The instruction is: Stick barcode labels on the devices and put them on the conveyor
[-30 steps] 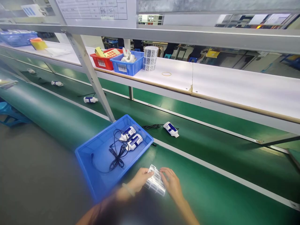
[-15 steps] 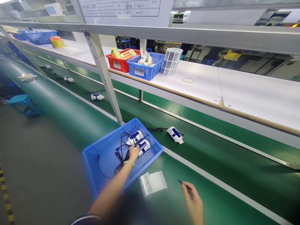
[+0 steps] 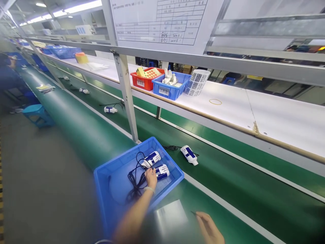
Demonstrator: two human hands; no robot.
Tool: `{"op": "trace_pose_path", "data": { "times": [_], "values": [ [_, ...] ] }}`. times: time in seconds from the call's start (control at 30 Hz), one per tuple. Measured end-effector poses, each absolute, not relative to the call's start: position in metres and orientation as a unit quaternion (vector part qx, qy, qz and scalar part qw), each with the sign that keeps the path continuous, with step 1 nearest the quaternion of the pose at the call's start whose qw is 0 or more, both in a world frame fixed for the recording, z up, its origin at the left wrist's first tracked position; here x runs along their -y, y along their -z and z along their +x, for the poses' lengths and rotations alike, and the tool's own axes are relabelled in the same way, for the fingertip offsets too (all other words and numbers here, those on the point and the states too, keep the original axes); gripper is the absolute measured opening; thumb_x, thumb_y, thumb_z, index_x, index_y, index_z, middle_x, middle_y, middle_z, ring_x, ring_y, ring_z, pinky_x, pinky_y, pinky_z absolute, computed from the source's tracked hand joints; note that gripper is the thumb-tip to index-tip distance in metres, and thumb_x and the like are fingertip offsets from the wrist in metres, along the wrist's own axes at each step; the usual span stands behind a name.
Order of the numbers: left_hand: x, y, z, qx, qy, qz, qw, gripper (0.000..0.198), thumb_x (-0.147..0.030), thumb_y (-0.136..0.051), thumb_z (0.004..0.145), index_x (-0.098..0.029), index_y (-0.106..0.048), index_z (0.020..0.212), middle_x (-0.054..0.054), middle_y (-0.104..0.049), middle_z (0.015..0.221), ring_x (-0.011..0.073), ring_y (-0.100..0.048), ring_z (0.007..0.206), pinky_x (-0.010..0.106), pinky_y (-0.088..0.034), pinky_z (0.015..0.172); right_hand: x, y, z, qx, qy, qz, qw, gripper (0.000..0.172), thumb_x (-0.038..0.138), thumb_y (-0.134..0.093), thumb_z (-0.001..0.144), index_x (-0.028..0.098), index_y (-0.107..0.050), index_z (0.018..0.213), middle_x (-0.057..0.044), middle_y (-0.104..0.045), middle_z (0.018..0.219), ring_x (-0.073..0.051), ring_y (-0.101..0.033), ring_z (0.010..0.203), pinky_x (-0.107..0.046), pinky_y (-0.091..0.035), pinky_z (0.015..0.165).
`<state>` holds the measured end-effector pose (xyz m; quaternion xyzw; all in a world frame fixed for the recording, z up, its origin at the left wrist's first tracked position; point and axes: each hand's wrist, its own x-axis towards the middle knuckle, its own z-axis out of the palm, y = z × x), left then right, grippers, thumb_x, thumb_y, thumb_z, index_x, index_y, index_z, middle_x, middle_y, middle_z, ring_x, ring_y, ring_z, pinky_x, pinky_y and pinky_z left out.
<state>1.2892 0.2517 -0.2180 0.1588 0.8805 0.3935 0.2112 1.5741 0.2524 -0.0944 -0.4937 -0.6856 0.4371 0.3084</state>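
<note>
Inside the blue plastic bin (image 3: 119, 163) lie two white and blue bottle-shaped devices with black cords. My left hand (image 3: 151, 179) reaches in from the front, its fingers closed around the narrow end of the nearer device (image 3: 163, 172). Just beyond it rests the farther device (image 3: 153, 158). Black cord (image 3: 137, 184) is bundled to the left of my fingers. At the lower right, my right hand (image 3: 210, 227) pinches a thin dark pointed tool (image 3: 193, 212), its kind unclear. Between the bin and this hand, a pale shiny sheet (image 3: 175, 210) lies on the green surface.
Another such device (image 3: 189, 155) lies on the green belt (image 3: 228, 183) behind the bin, with several more farther left. A metal post (image 3: 127, 98) rises behind the bin. The shelf holds a red box (image 3: 142, 82), a blue box (image 3: 170, 91) and a label roll (image 3: 197, 82).
My view has tilted up and shifted left, so the scene sits lower and farther right. My left hand stays at the nearer device, and my right hand still pinches the dark tool.
</note>
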Motion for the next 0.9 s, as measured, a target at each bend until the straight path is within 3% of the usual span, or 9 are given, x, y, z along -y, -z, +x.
{"op": "trace_pose_path", "data": {
  "times": [0.13,0.3,0.43,0.57,0.67,0.9],
  "values": [
    [-0.219,0.193,1.295,-0.873,-0.414,0.210,0.146,0.035,-0.033,-0.040,0.092,-0.013,-0.069,0.092,0.017,-0.048,0.138,0.0302,-0.033,0.133,0.047,-0.026,0.112,-0.250,0.079,1.556,0.712,-0.443,-0.434,0.329,0.024,0.047,-0.065,0.077,0.023,-0.068,0.079,-0.008,-0.066,0.085,-0.021,-0.063,0.076,-0.025,-0.055,0.065],
    [-0.164,0.143,1.275,-0.871,-0.428,0.227,0.081,0.040,-0.041,-0.039,0.092,-0.018,-0.069,0.081,0.010,-0.035,0.149,0.0345,-0.015,0.141,0.059,-0.020,0.110,-0.241,0.047,1.530,0.708,-0.506,-0.374,0.321,0.023,0.044,-0.067,0.077,0.022,-0.068,0.079,-0.007,-0.063,0.083,-0.018,-0.061,0.070,-0.022,-0.053,0.059],
    [-0.120,0.102,1.260,-0.828,-0.492,0.267,0.021,0.033,-0.036,-0.044,0.091,-0.019,-0.068,0.078,0.010,-0.049,0.139,0.0296,-0.021,0.140,0.054,-0.023,0.112,-0.227,0.009,1.505,0.698,-0.583,-0.331,0.250,0.023,0.043,-0.064,0.080,0.021,-0.069,0.083,-0.005,-0.061,0.083,-0.016,-0.058,0.066,-0.023,-0.050,0.058],
    [-0.088,0.061,1.252,-0.762,-0.550,0.341,0.009,0.028,-0.032,-0.046,0.091,-0.020,-0.066,0.074,0.008,-0.065,0.115,0.0243,-0.040,0.129,0.048,-0.028,0.111,-0.207,-0.026,1.482,0.702,-0.636,-0.266,0.178,0.023,0.042,-0.062,0.082,0.021,-0.070,0.086,-0.004,-0.060,0.082,-0.014,-0.055,0.066,-0.025,-0.047,0.061],
    [-0.073,0.032,1.258,-0.715,-0.612,0.337,0.028,0.029,-0.030,-0.048,0.092,-0.019,-0.062,0.070,0.007,-0.065,0.107,0.0220,-0.050,0.118,0.042,-0.032,0.107,-0.189,-0.040,1.467,0.682,-0.680,-0.226,0.144,0.024,0.041,-0.061,0.084,0.021,-0.069,0.094,-0.002,-0.056,0.076,-0.013,-0.051,0.065,-0.024,-0.043,0.060],
    [-0.055,-0.018,1.299,-0.649,-0.691,0.309,0.072,0.030,-0.027,-0.049,0.093,-0.019,-0.060,0.066,0.002,-0.062,0.101,0.0180,-0.052,0.113,0.032,-0.036,0.099,-0.151,-0.048,1.449,0.668,-0.712,-0.193,0.103,0.023,0.033,-0.057,0.086,0.020,-0.052,0.105,0.002,-0.052,0.076,-0.011,-0.048,0.068,-0.025,-0.043,0.066]
  ]
}}
